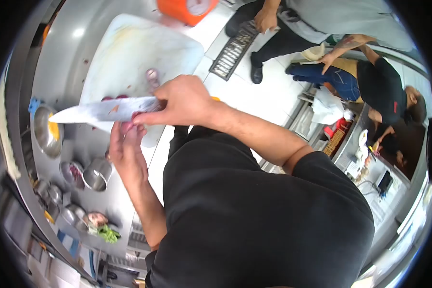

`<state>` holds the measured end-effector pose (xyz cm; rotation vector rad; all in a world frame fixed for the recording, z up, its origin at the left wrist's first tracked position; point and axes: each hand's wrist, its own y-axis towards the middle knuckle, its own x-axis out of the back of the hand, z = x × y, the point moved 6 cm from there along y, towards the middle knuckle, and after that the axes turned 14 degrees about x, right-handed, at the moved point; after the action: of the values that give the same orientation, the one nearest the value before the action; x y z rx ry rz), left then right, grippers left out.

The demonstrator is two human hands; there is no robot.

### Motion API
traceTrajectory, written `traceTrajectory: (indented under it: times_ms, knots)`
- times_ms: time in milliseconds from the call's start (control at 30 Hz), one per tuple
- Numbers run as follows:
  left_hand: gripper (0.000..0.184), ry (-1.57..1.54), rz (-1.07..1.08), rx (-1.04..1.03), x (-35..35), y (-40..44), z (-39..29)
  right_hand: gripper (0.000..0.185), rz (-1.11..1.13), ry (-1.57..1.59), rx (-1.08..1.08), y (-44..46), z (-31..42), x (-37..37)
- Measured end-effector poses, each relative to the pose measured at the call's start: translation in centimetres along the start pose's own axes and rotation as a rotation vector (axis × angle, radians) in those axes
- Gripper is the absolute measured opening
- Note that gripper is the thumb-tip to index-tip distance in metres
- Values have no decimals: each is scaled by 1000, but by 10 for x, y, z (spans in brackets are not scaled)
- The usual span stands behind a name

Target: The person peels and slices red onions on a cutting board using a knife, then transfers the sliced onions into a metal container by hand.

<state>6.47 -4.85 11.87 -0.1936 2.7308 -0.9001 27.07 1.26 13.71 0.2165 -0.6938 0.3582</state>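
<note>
My right hand (185, 102) is closed around a large chef's knife (98, 111), its blade pointing left over the cutting board's edge. Fingers of my left hand (129, 151) pinch a small piece of red onion (126, 126) just below the blade, close to my right thumb. Behind the knife lies a white cutting board (129, 57) with worn, yellowish marks. Purple-white onion pieces (152, 77) rest on it, and darker red onion (121, 97) shows partly behind the blade.
On the metal counter (72, 48) stand a steel bowl with something yellow (47, 137), a bowl of chopped purple bits (72, 174) and a steel pot (97, 174). Green leaves (109, 234) lie farther along. An orange container (186, 9) sits beyond the board. Other people stand at right.
</note>
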Motion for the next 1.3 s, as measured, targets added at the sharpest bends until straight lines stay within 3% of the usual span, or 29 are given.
traceTrajectory:
  times_ms: [167, 267, 300, 333, 367, 400, 500, 667, 867, 967, 1300]
  knots:
    - [49, -18, -28, 37, 2, 6, 6, 74, 26, 69, -46, -7, -6, -8]
    - [43, -25, 43, 2, -7, 6, 6, 74, -31, -2, 61, -6, -3, -8]
    - [33, 25, 9, 12, -5, 7, 7, 73, -61, 3, 109, -7, -3, -8]
    - [30, -16, -17, 11, -8, 5, 5, 71, -47, 85, 35, -4, -5, -7]
    - [38, -63, 50, 5, -6, 6, 6, 63, -85, 164, 30, -4, -2, -3]
    - [44, -122, 22, 4, -3, 8, 7, 73, -102, 289, -12, -2, -7, -8]
    - [49, -242, 92, 90, -5, 7, -3, 64, -132, 418, -165, -1, -7, -9]
    - [51, -321, 137, 108, -3, 5, -1, 64, -12, 244, -174, -1, -17, -11]
    - [50, -168, 90, 40, 0, 3, -8, 67, 19, 211, -139, 6, -5, -13]
    - [50, -188, 108, 39, 2, 3, -12, 54, 61, 187, -159, 7, -5, -12]
    - [46, -286, 148, 38, 1, 3, -9, 65, 10, 237, -143, 3, -1, -17]
